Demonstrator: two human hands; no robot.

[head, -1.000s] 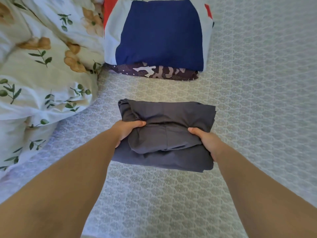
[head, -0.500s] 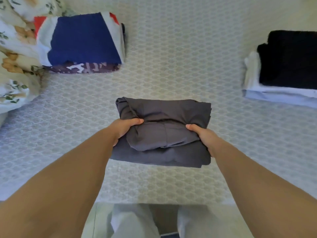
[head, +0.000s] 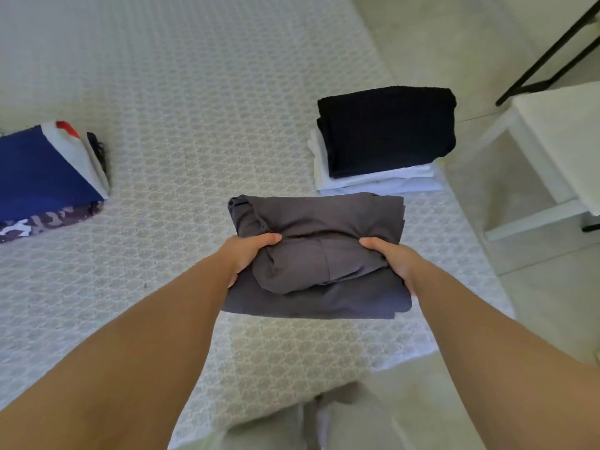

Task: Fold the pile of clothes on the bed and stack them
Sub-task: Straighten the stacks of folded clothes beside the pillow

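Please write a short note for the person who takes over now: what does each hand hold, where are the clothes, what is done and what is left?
Left hand: grips the left side of the folded grey garment, thumb on top.
Right hand: grips its right side the same way.
The garment is folded and held above the bed, just in front of the stack with the black garment on white ones.
A second stack, blue garment on a camouflage one, lies at the left.
Done: two stacks built, grey garment folded.
Left: set the grey garment on a stack, probably the black one. No unfolded clothes are in view.
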